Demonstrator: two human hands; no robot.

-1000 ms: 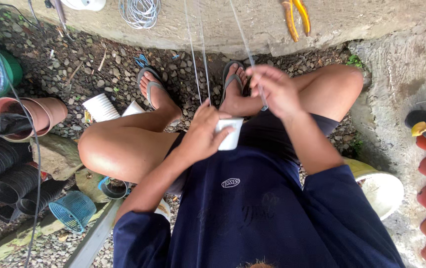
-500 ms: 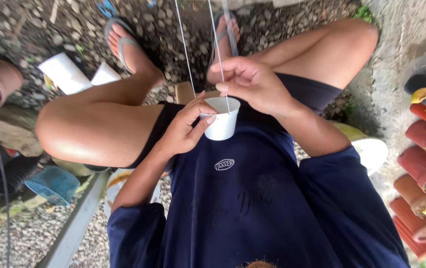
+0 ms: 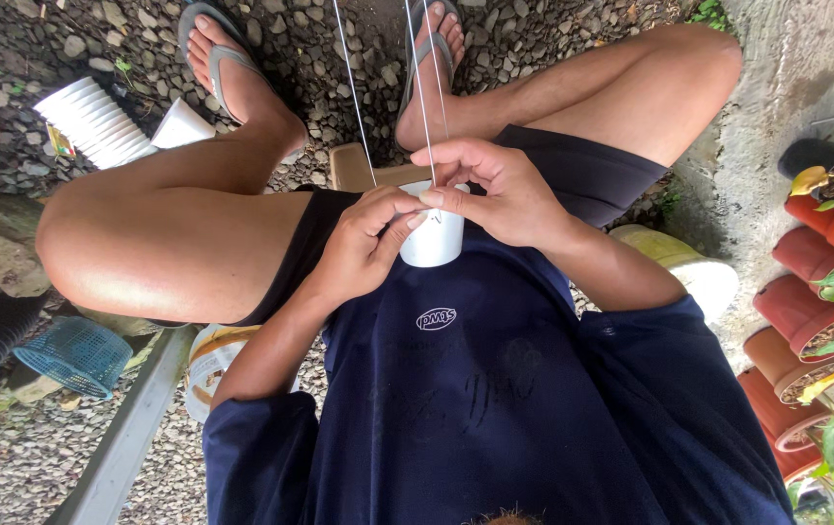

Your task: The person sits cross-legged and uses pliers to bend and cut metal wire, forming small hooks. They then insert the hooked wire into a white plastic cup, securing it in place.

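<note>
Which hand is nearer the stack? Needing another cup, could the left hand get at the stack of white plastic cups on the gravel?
Probably yes: the stack of white plastic cups lies on the left hand's side, beyond the raised knee.

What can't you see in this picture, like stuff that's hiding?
Head view:
- Inside of the white cup: hidden by the left hand and right hand.
- Where the thin strings meet the cup: covered by the fingers.
- Top ends of the strings: cut off by the upper edge.
- The stool: mostly hidden by the legs.
- The plant pots: cut off by the right edge.
</note>
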